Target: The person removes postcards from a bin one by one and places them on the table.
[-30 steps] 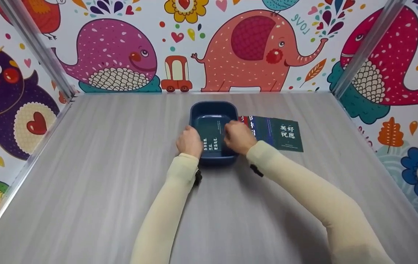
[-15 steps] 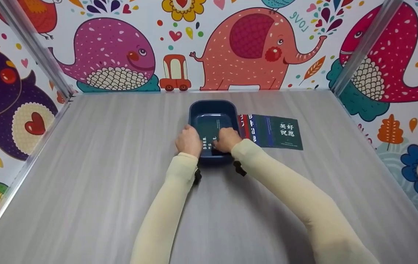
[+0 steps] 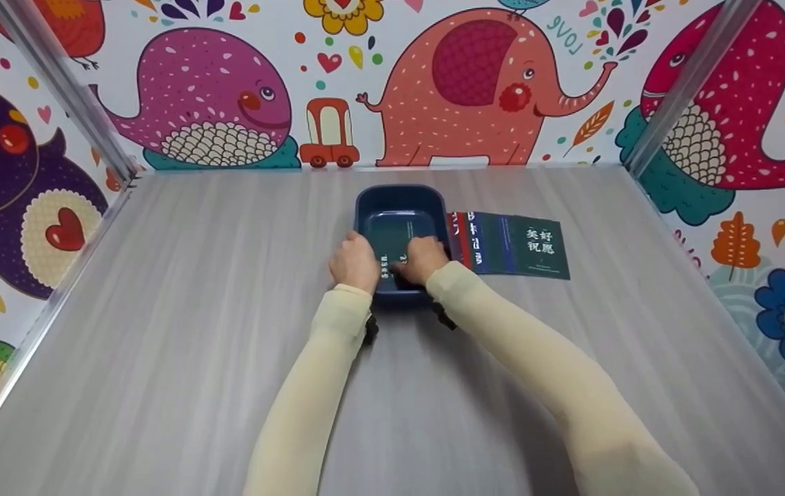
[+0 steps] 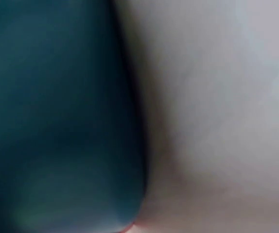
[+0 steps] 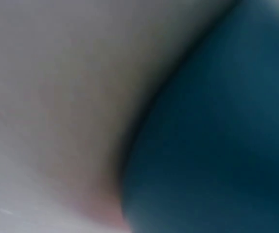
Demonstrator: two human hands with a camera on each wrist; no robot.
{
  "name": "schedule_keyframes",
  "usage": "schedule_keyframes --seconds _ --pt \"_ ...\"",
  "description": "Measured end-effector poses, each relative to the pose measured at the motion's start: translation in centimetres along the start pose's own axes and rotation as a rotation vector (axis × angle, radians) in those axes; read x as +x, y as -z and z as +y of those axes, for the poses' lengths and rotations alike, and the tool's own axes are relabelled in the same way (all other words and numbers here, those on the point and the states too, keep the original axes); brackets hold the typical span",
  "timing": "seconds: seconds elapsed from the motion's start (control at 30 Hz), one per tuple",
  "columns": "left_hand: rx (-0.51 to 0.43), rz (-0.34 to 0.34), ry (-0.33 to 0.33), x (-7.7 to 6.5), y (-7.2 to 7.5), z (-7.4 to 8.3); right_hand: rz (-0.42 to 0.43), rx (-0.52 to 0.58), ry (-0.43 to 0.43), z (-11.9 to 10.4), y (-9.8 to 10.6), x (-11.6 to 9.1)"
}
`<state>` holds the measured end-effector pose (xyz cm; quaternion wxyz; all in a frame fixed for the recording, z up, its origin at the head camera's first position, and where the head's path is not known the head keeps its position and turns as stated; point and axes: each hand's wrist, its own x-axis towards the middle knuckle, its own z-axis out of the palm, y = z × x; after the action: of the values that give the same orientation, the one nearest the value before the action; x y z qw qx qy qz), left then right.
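A dark blue rectangular bin (image 3: 399, 299) stands on the table, and a dark green card (image 3: 387, 238) with white characters lies inside it. My left hand (image 3: 354, 263) grips the bin's left rim, its fingertips hidden. Reaching over the right side, my right hand (image 3: 424, 259) has its bent fingers and thumb down at the card's lower right part. Whether it pinches the card I cannot tell. Both wrist views are blurred close-ups: the bin's wall (image 4: 57, 107) fills the left of the left one, and its blue side (image 5: 217, 136) the right of the other.
Several overlapping cards (image 3: 537, 256), green, blue and red, lie fanned out beside the bin's right side. The grey wood-grain table (image 3: 193, 289) runs back to a wall (image 3: 337, 62) printed with cartoon animals. Metal posts (image 3: 682, 96) mark the corners.
My right hand has moved left from the bin's right rim to over the card inside, mostly in the first half second. The left hand keeps its place on the left rim.
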<state>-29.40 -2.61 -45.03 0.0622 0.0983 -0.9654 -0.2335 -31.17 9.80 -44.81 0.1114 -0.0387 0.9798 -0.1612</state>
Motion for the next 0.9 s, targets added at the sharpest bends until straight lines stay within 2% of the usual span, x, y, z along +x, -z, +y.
schedule_keyframes --seconds 0.2,0.3,0.53,0.9 --pt "0.018 0.007 -0.010 0.0 0.0 -0.1 0.055 -0.069 0.059 0.1 -0.5 0.3" --pt "0.025 0.019 -0.015 -0.1 0.1 -0.2 0.059 -0.058 0.065 0.1 -0.5 0.2" --pt "0.018 0.033 -0.027 0.0 0.0 -0.3 0.014 0.068 0.018 0.2 0.0 0.0" --pt "0.012 0.030 -0.037 -0.1 -0.1 -0.3 0.095 0.163 0.001 0.6 0.6 -0.1"
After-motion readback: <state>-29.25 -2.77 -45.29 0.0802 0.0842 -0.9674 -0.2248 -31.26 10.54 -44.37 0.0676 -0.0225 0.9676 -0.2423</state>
